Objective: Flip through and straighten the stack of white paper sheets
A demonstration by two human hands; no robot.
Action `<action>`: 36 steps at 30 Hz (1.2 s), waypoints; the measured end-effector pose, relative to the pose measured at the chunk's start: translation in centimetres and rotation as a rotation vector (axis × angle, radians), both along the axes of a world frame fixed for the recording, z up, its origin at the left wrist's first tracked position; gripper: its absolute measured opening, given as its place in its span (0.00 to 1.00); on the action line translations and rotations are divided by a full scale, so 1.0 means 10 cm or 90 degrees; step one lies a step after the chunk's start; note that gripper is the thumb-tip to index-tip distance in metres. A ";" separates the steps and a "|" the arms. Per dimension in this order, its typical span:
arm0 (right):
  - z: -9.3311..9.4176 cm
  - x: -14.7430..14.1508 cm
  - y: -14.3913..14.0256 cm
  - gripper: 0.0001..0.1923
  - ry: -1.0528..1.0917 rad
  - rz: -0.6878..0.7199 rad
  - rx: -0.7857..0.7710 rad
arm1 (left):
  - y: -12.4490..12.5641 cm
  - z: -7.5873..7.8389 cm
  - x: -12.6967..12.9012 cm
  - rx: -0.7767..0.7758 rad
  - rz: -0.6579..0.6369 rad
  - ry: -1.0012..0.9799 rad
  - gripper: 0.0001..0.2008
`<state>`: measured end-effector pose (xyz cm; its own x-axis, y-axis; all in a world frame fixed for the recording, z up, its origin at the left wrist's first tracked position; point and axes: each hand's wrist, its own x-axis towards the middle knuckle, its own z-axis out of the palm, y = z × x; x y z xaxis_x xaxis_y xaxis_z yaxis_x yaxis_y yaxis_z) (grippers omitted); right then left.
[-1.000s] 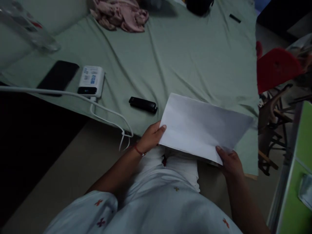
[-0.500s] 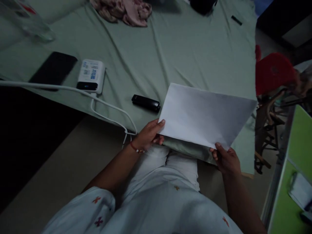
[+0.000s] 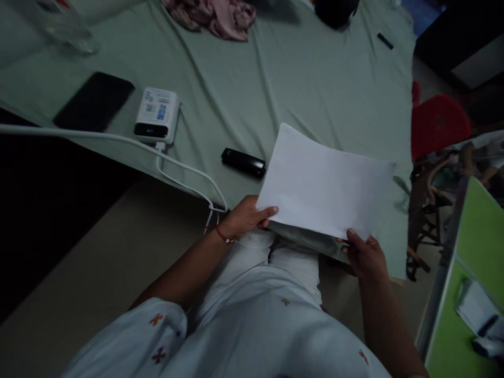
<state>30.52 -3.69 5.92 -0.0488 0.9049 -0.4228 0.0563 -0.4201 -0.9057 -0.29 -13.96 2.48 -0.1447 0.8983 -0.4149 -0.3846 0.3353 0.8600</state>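
I hold a white sheet of paper [image 3: 325,184] in both hands above the near edge of a bed covered with a pale green sheet [image 3: 299,79]. My left hand [image 3: 248,218] pinches the paper's near left corner, and a red thread circles that wrist. My right hand [image 3: 364,254] grips the near right corner. The paper is lifted off the bed and tilted, blank side up. A small black oblong device [image 3: 243,161] lies on the bed just left of the paper.
A white power bank [image 3: 157,114] with a white cable [image 3: 185,176] and a black phone [image 3: 94,101] lie at the bed's left. Pink cloth [image 3: 220,16] is bunched at the far side. A red chair [image 3: 439,123] and a green surface [image 3: 468,294] stand to the right.
The paper has risen off the bed and its far right corner has curled in. My left hand has shifted slightly right along the near edge; the view has drifted.
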 end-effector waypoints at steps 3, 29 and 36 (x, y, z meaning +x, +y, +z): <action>0.00 0.03 0.01 0.27 0.023 -0.028 -0.033 | -0.02 -0.01 0.00 0.016 -0.011 0.014 0.19; -0.06 -0.14 0.22 0.27 -0.073 0.033 0.032 | -0.20 -0.13 -0.16 -0.005 0.215 0.070 0.18; -0.20 -0.32 0.43 0.24 -0.060 0.011 0.062 | -0.21 -0.18 -0.16 0.073 0.251 0.516 0.07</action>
<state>27.29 0.60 3.93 -0.0290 0.9412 -0.3365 0.1491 -0.3288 -0.9326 -1.93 -16.10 0.66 -0.6585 0.7516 0.0374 0.2849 0.2030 0.9368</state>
